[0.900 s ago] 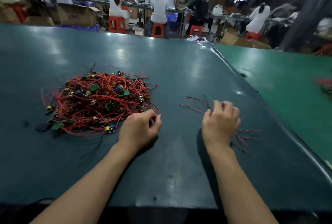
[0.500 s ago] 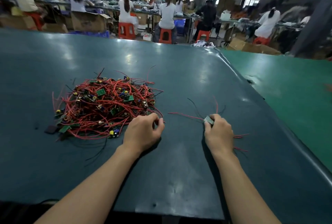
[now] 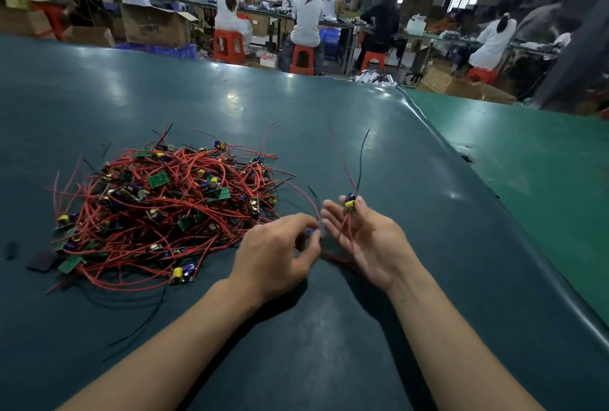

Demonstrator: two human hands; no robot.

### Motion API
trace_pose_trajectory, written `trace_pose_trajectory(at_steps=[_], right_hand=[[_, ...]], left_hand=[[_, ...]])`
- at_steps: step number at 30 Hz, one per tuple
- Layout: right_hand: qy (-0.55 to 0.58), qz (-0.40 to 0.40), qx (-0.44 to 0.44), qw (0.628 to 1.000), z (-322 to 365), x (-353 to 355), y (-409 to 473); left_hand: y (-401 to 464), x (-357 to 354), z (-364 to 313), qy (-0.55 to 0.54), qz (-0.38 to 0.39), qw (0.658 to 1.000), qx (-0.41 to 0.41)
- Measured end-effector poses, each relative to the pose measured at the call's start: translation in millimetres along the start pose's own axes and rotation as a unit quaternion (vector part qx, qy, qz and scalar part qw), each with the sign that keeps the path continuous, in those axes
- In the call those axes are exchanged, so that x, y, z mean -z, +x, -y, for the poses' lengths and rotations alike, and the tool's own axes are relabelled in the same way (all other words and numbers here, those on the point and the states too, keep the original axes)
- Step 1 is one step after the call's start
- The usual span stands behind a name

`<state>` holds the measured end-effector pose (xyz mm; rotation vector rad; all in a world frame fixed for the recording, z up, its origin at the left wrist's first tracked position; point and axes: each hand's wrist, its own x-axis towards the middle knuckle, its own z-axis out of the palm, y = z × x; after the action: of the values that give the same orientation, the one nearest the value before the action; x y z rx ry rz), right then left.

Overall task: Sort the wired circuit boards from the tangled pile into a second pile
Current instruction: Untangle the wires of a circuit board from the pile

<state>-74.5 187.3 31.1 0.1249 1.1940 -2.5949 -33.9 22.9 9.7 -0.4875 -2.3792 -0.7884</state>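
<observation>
Pinching upright circuit board (image 3: 350, 202), wires skyward, right hand (image 3: 365, 239)

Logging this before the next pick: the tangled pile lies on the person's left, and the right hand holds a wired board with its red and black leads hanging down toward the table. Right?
Not quite. The head view shows the tangled pile on the left and the right hand holding a wired board, but the board's red and black leads stick upward from the fingertips, not down.
</observation>
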Motion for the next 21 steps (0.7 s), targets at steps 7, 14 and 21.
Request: trace_pose_trajectory(at_steps=[7,14,21], right_hand=[[0.008,0.012,0.005,1.0,3,7,0],[-0.076,-0.041,0.049,0.995,18,19,-15],[-0.063,0.001,0.037,0.997,11,11,-14]], left_hand=[[8,-11,22,0.009,0.118,0.992,-0.053],[13,-6,26,0.134,0.108,0.982,-0.081],[15,9,47,0.189,-0.05,0.98,-0.025]])
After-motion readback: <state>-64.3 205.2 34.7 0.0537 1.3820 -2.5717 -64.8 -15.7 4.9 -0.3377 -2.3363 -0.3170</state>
